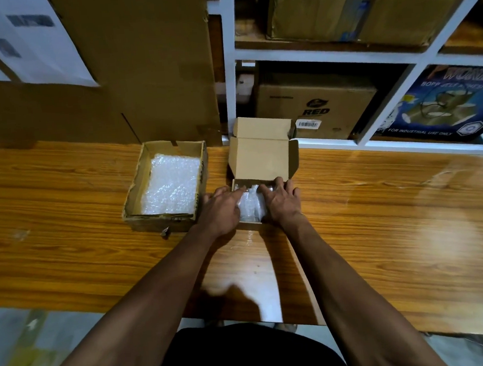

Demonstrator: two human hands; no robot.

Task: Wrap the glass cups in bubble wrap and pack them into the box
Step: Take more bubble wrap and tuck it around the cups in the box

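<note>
Two boxes sit on the table (pixel 382 199), and going left to right you meet the supply first. The open tray box (pixel 136 192) on the left holds a stack of bubble wrap sheets (pixel 173 183), lying flat and within easy reach of your left arm, which is likely why it sits just beside the packing spot.

Next comes your left hand (pixel 222 208). It lies over the left side of the wrapped cups (pixel 251 204), fingers stretched forward and pressing on the wrap, not curled round anything. That flat press looks meant to seat the bundle low in the box without squeezing the glass.

The small box (pixel 261 157) stands in the middle, its lid flap folded back and upright so the opening stays free for both hands. The wrapped cups are already inside it, between your hands; how many cups there are, you cannot tell through the wrap.

Your right hand (pixel 281 198) mirrors the left, its fingers spread over the right edge of the bundle and the box wall, steadying the box.

Behind, cartons fill a white shelf (pixel 325 48).
</note>
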